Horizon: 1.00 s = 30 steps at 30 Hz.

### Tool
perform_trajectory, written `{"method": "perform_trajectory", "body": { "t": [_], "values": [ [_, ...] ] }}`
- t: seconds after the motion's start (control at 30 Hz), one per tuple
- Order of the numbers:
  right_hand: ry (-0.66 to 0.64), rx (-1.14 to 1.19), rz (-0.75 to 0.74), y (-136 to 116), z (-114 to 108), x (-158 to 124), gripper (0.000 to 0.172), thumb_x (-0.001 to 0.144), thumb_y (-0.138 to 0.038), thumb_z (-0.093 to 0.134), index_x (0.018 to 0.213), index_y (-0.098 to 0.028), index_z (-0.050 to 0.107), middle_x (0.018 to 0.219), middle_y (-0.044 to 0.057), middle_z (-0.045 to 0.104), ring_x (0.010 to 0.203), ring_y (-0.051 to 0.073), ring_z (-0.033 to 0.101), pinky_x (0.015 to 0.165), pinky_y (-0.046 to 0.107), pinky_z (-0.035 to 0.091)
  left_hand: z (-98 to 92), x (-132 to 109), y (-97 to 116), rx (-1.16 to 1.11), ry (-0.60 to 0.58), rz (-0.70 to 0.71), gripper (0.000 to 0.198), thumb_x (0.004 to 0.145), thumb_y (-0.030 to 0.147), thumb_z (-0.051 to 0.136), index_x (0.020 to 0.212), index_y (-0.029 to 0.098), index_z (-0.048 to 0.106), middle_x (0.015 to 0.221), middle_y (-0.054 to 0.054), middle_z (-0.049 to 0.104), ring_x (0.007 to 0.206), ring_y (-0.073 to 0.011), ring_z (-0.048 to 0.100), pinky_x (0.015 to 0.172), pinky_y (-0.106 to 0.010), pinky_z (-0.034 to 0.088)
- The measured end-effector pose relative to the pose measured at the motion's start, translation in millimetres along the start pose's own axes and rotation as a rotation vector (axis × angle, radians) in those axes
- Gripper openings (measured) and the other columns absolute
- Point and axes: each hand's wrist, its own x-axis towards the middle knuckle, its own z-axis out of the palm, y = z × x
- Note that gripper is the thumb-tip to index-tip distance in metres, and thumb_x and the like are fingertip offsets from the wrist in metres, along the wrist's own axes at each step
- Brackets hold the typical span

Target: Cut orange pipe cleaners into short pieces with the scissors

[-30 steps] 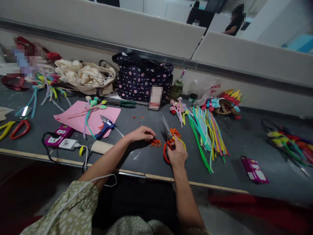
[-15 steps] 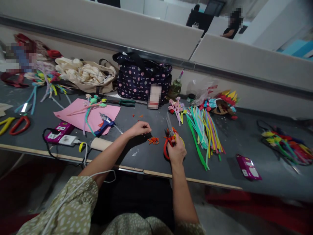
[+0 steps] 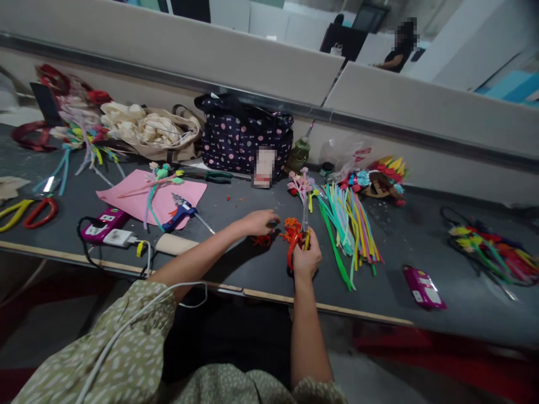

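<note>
My right hand [image 3: 306, 259] is closed round the red and yellow handles of a pair of scissors [image 3: 297, 242], blades pointing away from me. My left hand [image 3: 257, 222] hovers low over the grey table [image 3: 236, 269], fingers curled and pinched near an orange pipe-cleaner piece [image 3: 291, 226]; I cannot make out whether it grips anything. Small orange cuttings [image 3: 261, 241] lie just under that hand.
A fan of coloured pipe cleaners [image 3: 347, 224] lies right of the scissors. A blue glue gun [image 3: 180, 213] rests on pink paper [image 3: 126, 196]; a power strip [image 3: 103, 223], polka-dot bag [image 3: 246, 140], pink packet [image 3: 423, 286] and second scissors [image 3: 29, 212] also sit on the table.
My left hand has moved right, towards the orange piece beside the scissors. My right hand has tilted the scissors more upright and brought them slightly nearer.
</note>
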Motion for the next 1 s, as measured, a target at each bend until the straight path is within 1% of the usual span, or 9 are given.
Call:
{"method": "perform_trajectory", "body": {
  "t": [0.1, 0.2, 0.33, 0.43, 0.63, 0.73, 0.87, 0.93, 1.0],
  "values": [
    [0.051, 0.095, 0.032, 4, 0, 2, 0.057, 0.072, -0.036, 0.058, 0.125, -0.018, 0.054, 0.109, 0.010, 0.066, 0.092, 0.021, 0.064, 0.080, 0.032, 0.049, 20.3, 20, 6, 0.045, -0.073, 0.149, 0.050, 0.066, 0.024, 0.070, 0.115, 0.020, 0.061, 0.127, -0.011, 0.053, 0.115, -0.0266, 0.049, 0.096, -0.033, 0.035],
    [0.080, 0.150, 0.047, 7, 0, 4, 0.057, 0.073, -0.034, 0.056, 0.127, -0.017, 0.053, 0.113, 0.012, 0.065, 0.096, 0.021, 0.063, 0.083, 0.033, 0.049, 38.5, 41, 9, 0.125, -0.124, 0.214, 0.064, 0.063, 0.033, 0.075, 0.123, 0.020, 0.055, 0.140, -0.015, 0.041, 0.129, -0.0327, 0.034, 0.105, -0.042, 0.026],
    [0.083, 0.189, 0.060, 8, 0, 6, 0.055, 0.074, -0.033, 0.054, 0.126, -0.015, 0.053, 0.115, 0.014, 0.064, 0.097, 0.021, 0.063, 0.085, 0.033, 0.050, 54.4, 59, 11, 0.212, -0.238, 0.239, 0.069, 0.061, 0.034, 0.076, 0.125, 0.025, 0.054, 0.147, -0.012, 0.033, 0.136, -0.0362, 0.022, 0.107, -0.052, 0.017],
    [0.083, 0.199, 0.079, 10, 1, 7, 0.056, 0.074, -0.035, 0.055, 0.126, -0.014, 0.052, 0.114, 0.014, 0.064, 0.096, 0.021, 0.063, 0.084, 0.034, 0.050, 60.4, 66, 11, 0.241, -0.285, 0.260, 0.063, 0.063, 0.031, 0.074, 0.124, 0.028, 0.055, 0.146, -0.010, 0.036, 0.136, -0.0343, 0.024, 0.107, -0.053, 0.017],
    [0.089, 0.193, 0.085, 10, 3, 8, 0.055, 0.075, -0.036, 0.054, 0.126, -0.015, 0.052, 0.109, 0.013, 0.066, 0.092, 0.020, 0.064, 0.082, 0.033, 0.050, 56.0, 73, -6, 0.042, -0.167, 0.219, 0.025, 0.071, 0.026, 0.068, 0.096, 0.026, 0.071, 0.122, -0.009, 0.060, 0.120, -0.0248, 0.049, 0.104, -0.035, 0.030],
    [0.106, 0.181, 0.112, 9, 4, 9, 0.052, 0.077, -0.037, 0.052, 0.124, -0.014, 0.054, 0.106, 0.014, 0.067, 0.089, 0.020, 0.064, 0.080, 0.033, 0.050, 47.5, 71, -17, -0.058, -0.105, 0.176, 0.019, 0.071, 0.025, 0.067, 0.090, 0.024, 0.073, 0.117, -0.009, 0.064, 0.116, -0.0234, 0.052, 0.101, -0.032, 0.034],
    [0.115, 0.167, 0.081, 12, 4, 10, 0.052, 0.078, -0.038, 0.051, 0.124, -0.013, 0.054, 0.103, 0.013, 0.068, 0.086, 0.019, 0.065, 0.078, 0.032, 0.051, 33.7, 61, -26, -0.152, -0.026, 0.137, 0.035, 0.072, 0.033, 0.067, 0.104, 0.021, 0.069, 0.123, -0.012, 0.060, 0.119, -0.0236, 0.051, 0.100, -0.032, 0.034],
    [0.125, 0.159, 0.053, 13, 4, 10, 0.052, 0.079, -0.038, 0.050, 0.125, -0.014, 0.053, 0.104, 0.013, 0.067, 0.086, 0.019, 0.065, 0.078, 0.031, 0.051, 28.5, 56, -27, -0.154, -0.027, 0.150, 0.056, 0.060, 0.035, 0.077, 0.112, 0.020, 0.065, 0.129, -0.013, 0.055, 0.121, -0.0254, 0.049, 0.102, -0.034, 0.032],
    [0.125, 0.158, 0.047, 13, 4, 10, 0.051, 0.079, -0.037, 0.050, 0.124, -0.014, 0.053, 0.105, 0.013, 0.067, 0.087, 0.018, 0.065, 0.078, 0.031, 0.051, 26.1, 53, -27, -0.115, -0.082, 0.173, 0.076, 0.047, 0.033, 0.084, 0.118, 0.020, 0.061, 0.132, -0.014, 0.052, 0.123, -0.0273, 0.046, 0.104, -0.035, 0.030]
  ]
}}
